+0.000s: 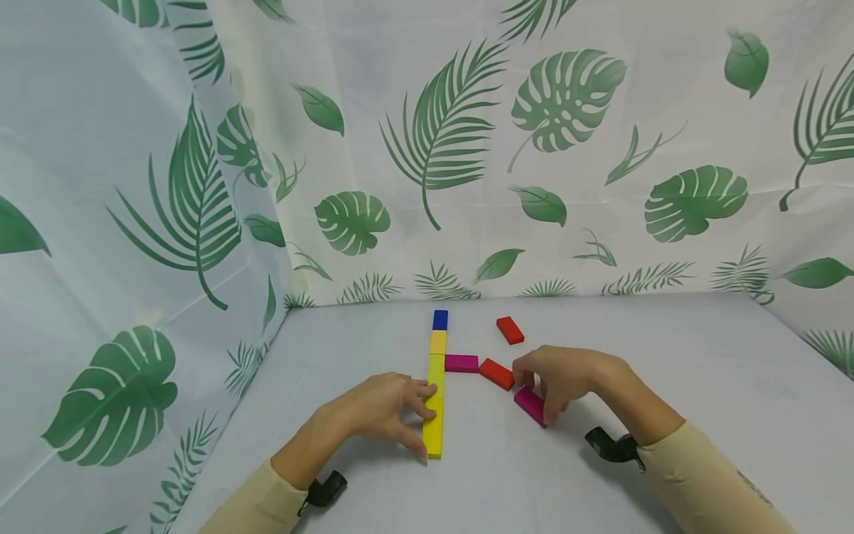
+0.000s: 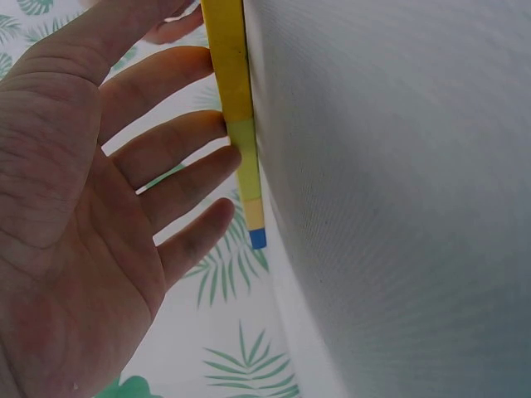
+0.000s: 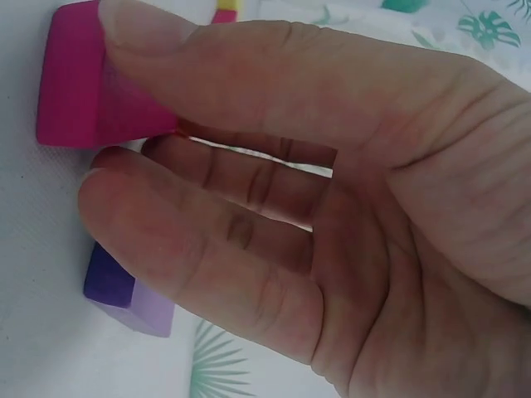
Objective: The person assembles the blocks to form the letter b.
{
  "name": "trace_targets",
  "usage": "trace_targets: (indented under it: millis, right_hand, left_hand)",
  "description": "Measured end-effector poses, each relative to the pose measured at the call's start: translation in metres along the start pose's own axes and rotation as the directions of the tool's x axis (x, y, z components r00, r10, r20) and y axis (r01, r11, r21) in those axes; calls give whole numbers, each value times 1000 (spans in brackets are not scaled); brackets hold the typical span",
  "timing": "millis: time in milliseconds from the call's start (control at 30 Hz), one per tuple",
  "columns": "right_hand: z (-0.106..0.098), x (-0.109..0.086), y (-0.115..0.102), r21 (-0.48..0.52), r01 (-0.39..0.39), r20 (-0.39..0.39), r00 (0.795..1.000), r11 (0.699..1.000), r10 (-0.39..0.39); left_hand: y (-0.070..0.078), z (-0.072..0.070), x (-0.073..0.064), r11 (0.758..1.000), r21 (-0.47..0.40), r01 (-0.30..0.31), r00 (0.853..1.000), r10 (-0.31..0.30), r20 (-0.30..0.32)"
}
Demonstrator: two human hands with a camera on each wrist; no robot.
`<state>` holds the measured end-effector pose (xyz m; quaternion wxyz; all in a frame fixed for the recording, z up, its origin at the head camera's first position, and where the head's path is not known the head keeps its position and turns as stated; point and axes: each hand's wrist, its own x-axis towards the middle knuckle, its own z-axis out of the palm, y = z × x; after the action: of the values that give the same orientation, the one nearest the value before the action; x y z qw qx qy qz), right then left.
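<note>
A straight column of flat blocks runs away from me, with long yellow blocks (image 1: 433,434) near, a paler yellow block (image 1: 437,342) beyond and a blue block (image 1: 440,320) at the far end. My left hand (image 1: 383,404) rests its spread fingertips along the yellow blocks' left side. From the column a magenta block (image 1: 462,363) branches right, followed by a slanted red block (image 1: 497,374). My right hand (image 1: 563,378) pinches another magenta block (image 1: 530,407) between thumb and fingers, just past that red block's lower end. In the right wrist view its thumb (image 3: 158,33) presses the block's side.
A loose red block (image 1: 510,331) lies farther back, right of the column. Beyond my right fingers, a purple block (image 3: 129,290) shows in the right wrist view, hidden in the head view. Leaf-patterned curtains (image 1: 467,148) stand behind and beside the pale table (image 1: 347,341).
</note>
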<state>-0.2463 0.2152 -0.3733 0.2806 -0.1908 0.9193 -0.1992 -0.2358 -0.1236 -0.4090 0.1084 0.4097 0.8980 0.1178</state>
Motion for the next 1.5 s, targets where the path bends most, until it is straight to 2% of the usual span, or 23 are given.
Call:
trace_targets:
  millis: [500,667,933,1233,1500]
  right_hand:
    - [3,3,-3,-7,-40,-24,999,999,40]
    - [4,4,-4,-8,-24,-36,999,1000,24]
    - [4,4,-3,-5,-14,-38,999,1000,14]
    - [2,3,0,-53,62,-40,997,997,-64]
    - [4,4,-2,-94,55,-53,997,994,-60]
  left_hand:
    - [-1,2,0,999,-31,15,1000,-15,-2]
    - [-3,3,1,999,-29,33,999,-33,9]
    - [-2,3,1,999,-24,21,1000,-21,-1]
    - [-3,3,2,1000,-19,15,1000,-15,-1]
    - [-2,2,1,1000,-17,21,1000,-21,2]
